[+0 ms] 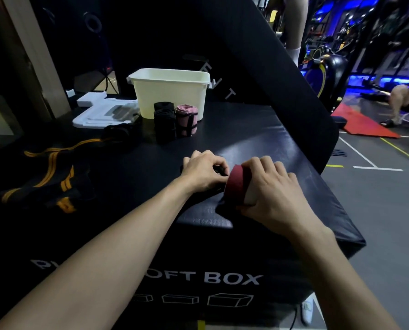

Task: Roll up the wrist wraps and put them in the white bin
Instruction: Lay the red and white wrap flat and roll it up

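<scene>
Curling round a dark red wrist wrap roll with the right hand, on the soft box well nearer than the white bin — pinching its dark tail with the left hand, fingertips tucked under, hard making out the strap itself

Black padded soft box top, bearing white bin, three upright rolled wraps, white foam tray, black-and-yellow straps
</scene>
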`<action>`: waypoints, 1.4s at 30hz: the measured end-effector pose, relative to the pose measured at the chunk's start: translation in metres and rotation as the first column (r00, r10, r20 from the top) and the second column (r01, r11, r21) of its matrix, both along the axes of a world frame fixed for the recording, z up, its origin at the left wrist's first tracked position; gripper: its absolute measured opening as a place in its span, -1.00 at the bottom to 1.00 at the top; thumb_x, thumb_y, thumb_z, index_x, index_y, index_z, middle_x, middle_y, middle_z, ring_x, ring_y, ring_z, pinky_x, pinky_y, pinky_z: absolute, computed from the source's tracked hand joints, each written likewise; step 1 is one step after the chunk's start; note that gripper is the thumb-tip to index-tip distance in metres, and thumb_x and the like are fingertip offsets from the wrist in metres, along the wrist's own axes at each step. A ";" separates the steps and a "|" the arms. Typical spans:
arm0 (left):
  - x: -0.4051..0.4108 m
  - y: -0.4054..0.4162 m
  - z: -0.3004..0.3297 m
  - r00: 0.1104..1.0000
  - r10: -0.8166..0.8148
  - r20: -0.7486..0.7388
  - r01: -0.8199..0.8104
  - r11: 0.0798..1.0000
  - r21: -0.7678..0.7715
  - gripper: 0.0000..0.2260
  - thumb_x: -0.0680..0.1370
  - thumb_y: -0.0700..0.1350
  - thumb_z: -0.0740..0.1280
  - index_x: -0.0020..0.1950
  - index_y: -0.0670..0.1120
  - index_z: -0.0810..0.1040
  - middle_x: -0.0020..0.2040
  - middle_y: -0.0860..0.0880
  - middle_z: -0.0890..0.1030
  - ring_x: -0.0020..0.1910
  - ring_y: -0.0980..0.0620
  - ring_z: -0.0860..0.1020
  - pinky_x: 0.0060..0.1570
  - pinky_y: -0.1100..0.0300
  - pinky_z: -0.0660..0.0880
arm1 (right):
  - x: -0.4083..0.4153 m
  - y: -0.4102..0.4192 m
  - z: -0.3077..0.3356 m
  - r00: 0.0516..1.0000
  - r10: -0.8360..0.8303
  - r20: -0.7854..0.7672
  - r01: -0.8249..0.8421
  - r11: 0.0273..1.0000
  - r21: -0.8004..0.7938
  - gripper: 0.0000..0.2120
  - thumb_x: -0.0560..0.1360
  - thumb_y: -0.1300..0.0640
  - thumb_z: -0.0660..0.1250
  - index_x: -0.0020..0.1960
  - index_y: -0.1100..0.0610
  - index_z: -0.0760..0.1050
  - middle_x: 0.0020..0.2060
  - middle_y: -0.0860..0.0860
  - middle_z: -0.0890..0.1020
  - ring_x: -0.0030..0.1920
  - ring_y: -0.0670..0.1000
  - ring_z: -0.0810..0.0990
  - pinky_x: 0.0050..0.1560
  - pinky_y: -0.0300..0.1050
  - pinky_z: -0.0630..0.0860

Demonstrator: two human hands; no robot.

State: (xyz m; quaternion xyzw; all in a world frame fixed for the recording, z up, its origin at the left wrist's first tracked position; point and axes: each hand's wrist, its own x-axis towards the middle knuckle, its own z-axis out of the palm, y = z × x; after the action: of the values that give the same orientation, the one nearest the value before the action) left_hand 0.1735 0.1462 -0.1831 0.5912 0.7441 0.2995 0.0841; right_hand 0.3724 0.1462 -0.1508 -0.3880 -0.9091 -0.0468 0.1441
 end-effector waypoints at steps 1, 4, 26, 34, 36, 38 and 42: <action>0.000 0.000 0.001 1.000 -0.001 -0.005 0.001 1.000 -0.012 -0.80 0.41 0.23 0.47 -0.14 0.13 0.67 -0.11 0.15 0.53 0.15 -0.01 0.36 0.13 0.07 0.15 | 0.000 0.002 -0.002 1.000 0.001 -0.013 0.000 1.000 0.018 -0.26 0.28 -0.29 0.49 0.33 0.00 0.33 0.16 0.00 0.43 0.14 0.14 0.46 0.04 0.07 0.41; -0.003 -0.002 0.002 0.996 -0.012 0.092 0.016 0.999 -0.043 -0.69 0.31 0.41 0.38 -0.14 0.24 0.65 -0.12 0.19 0.64 0.14 0.04 0.52 0.20 0.02 0.29 | 0.007 0.006 -0.005 0.991 -0.011 -0.136 0.005 0.999 -0.044 -0.26 0.25 -0.23 0.48 0.34 -0.01 0.35 0.15 0.01 0.50 0.10 0.15 0.53 0.05 0.04 0.48; 0.068 -0.117 0.008 0.781 -0.151 0.606 -0.140 0.904 0.405 -0.79 0.47 -0.02 0.59 0.05 0.03 0.66 -0.02 0.13 0.72 0.03 0.16 0.67 0.13 0.03 0.61 | 0.025 -0.043 -0.020 0.341 -0.327 -0.881 -0.542 0.698 -0.468 -0.34 0.28 -0.15 0.53 0.27 0.13 0.51 0.07 0.06 0.71 0.03 -0.03 0.71 -0.10 -0.25 0.59; 0.064 -0.112 0.008 0.694 -0.330 0.640 0.007 0.892 0.452 -0.75 0.64 -0.16 0.39 0.32 -0.06 0.61 0.14 0.04 0.72 0.18 0.10 0.67 0.18 0.18 0.58 | 0.020 -0.044 -0.024 0.303 -0.272 -0.913 -0.585 0.704 -0.404 -0.30 0.25 -0.08 0.55 0.32 0.10 0.43 0.14 0.11 0.66 0.06 -0.01 0.69 -0.09 -0.21 0.60; 0.054 -0.109 0.007 0.745 -0.338 0.574 0.054 0.890 0.453 -0.72 0.62 -0.12 0.42 0.34 -0.03 0.60 0.17 0.06 0.70 0.22 0.10 0.65 0.23 0.12 0.58 | 0.022 -0.041 -0.022 0.336 -0.246 -0.909 -0.585 0.702 -0.406 -0.31 0.25 -0.06 0.56 0.32 0.06 0.44 0.14 0.06 0.67 0.11 -0.02 0.68 -0.05 -0.21 0.60; 0.044 -0.107 0.006 0.737 -0.357 0.573 0.081 0.890 0.449 -0.71 0.60 -0.16 0.44 0.32 -0.07 0.61 0.18 0.04 0.71 0.21 0.10 0.65 0.22 0.16 0.57 | 0.024 -0.038 -0.020 0.390 -0.219 -0.894 -0.592 0.684 -0.426 -0.32 0.26 -0.01 0.58 0.33 0.04 0.44 0.16 0.02 0.67 0.15 -0.04 0.66 0.02 -0.23 0.58; 0.035 -0.106 0.004 0.666 -0.425 0.613 0.181 0.889 0.421 -0.69 0.61 -0.25 0.39 0.35 -0.11 0.57 0.25 0.01 0.69 0.27 0.08 0.63 0.27 0.23 0.51 | 0.027 -0.034 -0.021 0.468 -0.184 -0.865 -0.630 0.617 -0.472 -0.39 0.35 0.18 0.55 0.35 0.08 0.43 0.21 0.01 0.66 0.23 -0.02 0.64 0.12 -0.24 0.55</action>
State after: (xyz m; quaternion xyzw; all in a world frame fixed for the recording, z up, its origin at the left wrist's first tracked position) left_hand 0.2083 0.0407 -0.1792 0.5585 0.4877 0.5971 0.3060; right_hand 0.3991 0.1124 -0.1720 -0.2389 -0.6886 0.5523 0.4046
